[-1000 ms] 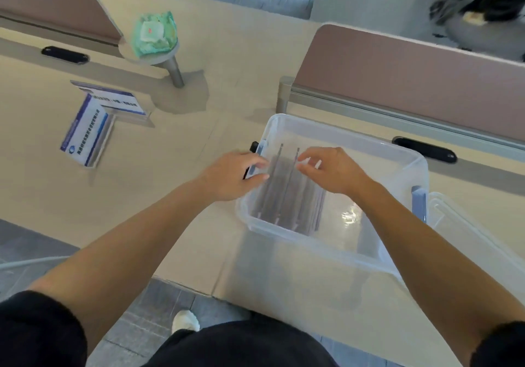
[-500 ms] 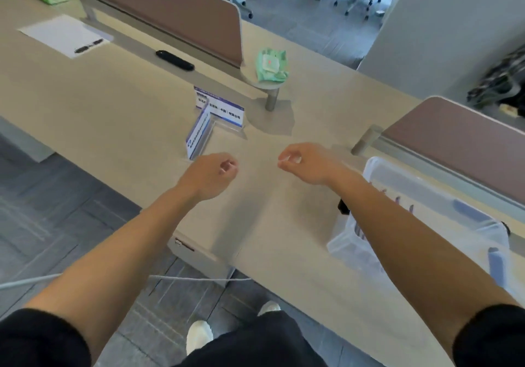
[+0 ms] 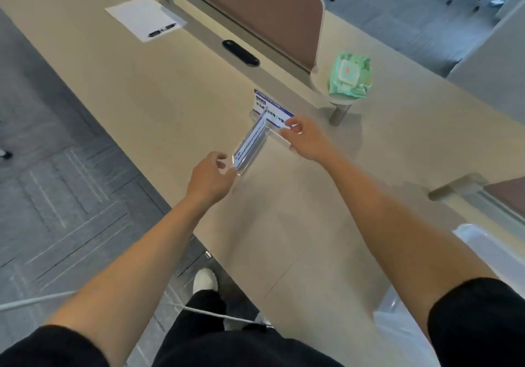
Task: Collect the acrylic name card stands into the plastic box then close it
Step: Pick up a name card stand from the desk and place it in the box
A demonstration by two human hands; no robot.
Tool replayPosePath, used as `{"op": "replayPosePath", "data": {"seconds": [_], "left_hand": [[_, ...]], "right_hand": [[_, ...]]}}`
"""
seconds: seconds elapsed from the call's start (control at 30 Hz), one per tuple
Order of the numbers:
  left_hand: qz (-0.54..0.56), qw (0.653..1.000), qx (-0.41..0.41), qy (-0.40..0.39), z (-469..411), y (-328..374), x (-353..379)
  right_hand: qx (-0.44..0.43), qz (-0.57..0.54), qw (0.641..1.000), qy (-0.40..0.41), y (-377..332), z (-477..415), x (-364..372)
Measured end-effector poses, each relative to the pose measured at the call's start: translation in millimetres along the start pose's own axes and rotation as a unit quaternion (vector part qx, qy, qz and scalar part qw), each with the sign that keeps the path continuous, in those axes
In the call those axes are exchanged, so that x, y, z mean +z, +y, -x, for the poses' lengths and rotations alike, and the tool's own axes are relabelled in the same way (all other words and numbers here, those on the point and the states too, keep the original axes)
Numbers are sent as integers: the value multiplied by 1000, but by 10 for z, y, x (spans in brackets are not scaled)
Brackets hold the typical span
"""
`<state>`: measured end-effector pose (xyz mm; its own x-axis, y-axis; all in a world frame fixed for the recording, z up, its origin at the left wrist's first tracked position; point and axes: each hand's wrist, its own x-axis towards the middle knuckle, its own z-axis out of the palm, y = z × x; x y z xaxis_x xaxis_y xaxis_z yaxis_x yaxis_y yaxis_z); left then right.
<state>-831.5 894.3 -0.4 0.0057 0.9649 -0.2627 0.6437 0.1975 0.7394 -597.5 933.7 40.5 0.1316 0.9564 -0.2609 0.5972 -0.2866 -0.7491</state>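
Observation:
Two acrylic name card stands with blue-and-white cards stand on the beige desk. The near stand point(image 3: 251, 145) runs lengthwise toward me, and my left hand point(image 3: 211, 177) pinches its near end. The far stand point(image 3: 268, 108) faces sideways behind it, and my right hand point(image 3: 305, 139) grips its right end with thumb and fingers. Only a corner of the clear plastic box point(image 3: 483, 250) shows at the right edge, mostly hidden behind my right arm.
A green wet-wipe pack point(image 3: 350, 75) lies on a small round stand behind the cards. A brown divider panel point(image 3: 255, 8), a black cable grommet point(image 3: 241, 53), and a paper sheet point(image 3: 142, 17) with a pen point(image 3: 162, 30) lie further back. The desk's edge drops to grey carpet at left.
My hands left the box, crossed the desk to the left and closed on the two card stands. The view swung left, so the box slid to the right edge.

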Motion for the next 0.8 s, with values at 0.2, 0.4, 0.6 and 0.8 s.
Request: {"op": "replayPosePath", "data": {"seconds": [0.2,0.4,0.6,0.8], "left_hand": [[103,993,-65,10,-614,-220,287],[132,989,-53,-33,-979,-300,488],[73,987,-90,-107,-1184,-427,484],[-35,995,-19,-91,-1169,-424,433]], "right_hand": [[78,-40,996,19,30,-916,304],[127,-64,990,20,100,-1559,647],[137,-102,985,21,134,-1665,898],[123,-111,986,7,212,-1723,889]]}}
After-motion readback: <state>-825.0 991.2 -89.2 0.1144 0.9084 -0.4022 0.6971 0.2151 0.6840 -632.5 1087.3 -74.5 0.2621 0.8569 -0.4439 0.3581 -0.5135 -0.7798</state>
